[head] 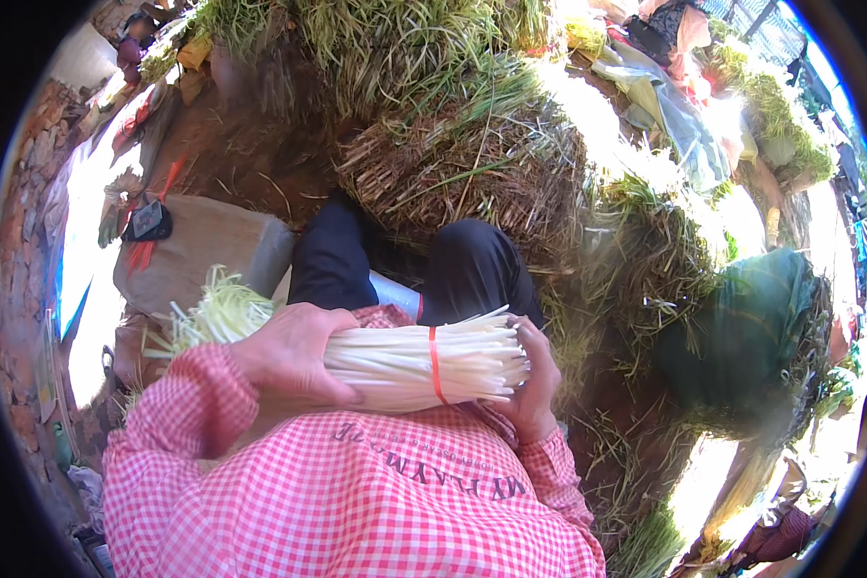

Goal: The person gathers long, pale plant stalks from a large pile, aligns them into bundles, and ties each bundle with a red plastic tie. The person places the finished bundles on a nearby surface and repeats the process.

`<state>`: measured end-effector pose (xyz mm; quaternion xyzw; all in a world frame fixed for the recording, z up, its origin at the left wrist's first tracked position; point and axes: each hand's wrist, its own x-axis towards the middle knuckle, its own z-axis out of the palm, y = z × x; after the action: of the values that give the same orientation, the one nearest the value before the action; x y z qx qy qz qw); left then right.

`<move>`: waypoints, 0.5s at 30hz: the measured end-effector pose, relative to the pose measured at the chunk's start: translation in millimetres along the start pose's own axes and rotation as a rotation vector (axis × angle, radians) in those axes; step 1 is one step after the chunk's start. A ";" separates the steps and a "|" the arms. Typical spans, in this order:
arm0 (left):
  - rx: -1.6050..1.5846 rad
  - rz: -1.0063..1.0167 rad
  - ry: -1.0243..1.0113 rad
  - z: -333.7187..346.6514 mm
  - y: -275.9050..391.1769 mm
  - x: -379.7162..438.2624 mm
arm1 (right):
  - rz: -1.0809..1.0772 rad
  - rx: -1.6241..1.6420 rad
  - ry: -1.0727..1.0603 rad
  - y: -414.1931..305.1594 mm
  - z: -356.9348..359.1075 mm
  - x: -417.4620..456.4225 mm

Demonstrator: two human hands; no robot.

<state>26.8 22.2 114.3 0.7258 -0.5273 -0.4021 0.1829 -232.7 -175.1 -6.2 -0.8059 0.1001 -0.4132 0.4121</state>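
A thick bundle of pale, blanched leafy stalks (pixel 390 365), perhaps chives, lies level across my lap. An orange-red band (pixel 435 365) circles it towards its right end. My left hand (pixel 296 354) wraps the bundle left of the band, thumb on the near side and fingers hidden beyond. Yellow-green leaf tips (pixel 224 311) fan out past that wrist. At the opposite end my right hand (pixel 538 376) cups the uneven stalk ends, its fingers curled against them. Part of the right palm is hidden behind the stalks.
Ahead rises a heap of green leafy stalks (pixel 404 50), with brown, root-ended bundles (pixel 462 166) below it. A grey block (pixel 202 246) at left bears a dark device (pixel 148 220) and red ties (pixel 141 253). Right stands a green-covered bundle (pixel 744 339). A person (pixel 134 47) is far left.
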 end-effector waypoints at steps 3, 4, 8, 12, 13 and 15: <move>0.231 0.093 0.251 -2.3 38.3 3.5 | -0.160 -0.079 0.134 25.8 -3.1 17.7; 0.274 0.076 0.330 4.8 42.5 13.8 | -0.012 -0.132 0.082 33.4 -8.2 25.8; 0.326 -0.022 0.406 40.2 22.8 57.0 | 0.202 -0.426 -0.042 26.8 -37.8 48.5; 0.230 0.034 0.423 61.6 3.3 50.4 | -0.054 -0.483 0.054 -12.5 -36.8 58.1; 0.221 0.102 0.454 61.8 2.6 47.5 | -0.083 -0.623 -0.087 -14.2 -27.5 62.5; 0.230 0.068 0.370 54.1 4.2 45.1 | 0.099 -0.666 -0.236 0.6 6.2 75.8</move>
<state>-12.4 -12.0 66.5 0.7851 -0.5514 -0.1926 0.2061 -179.6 -209.9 35.6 -0.9323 0.2200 -0.2413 0.1553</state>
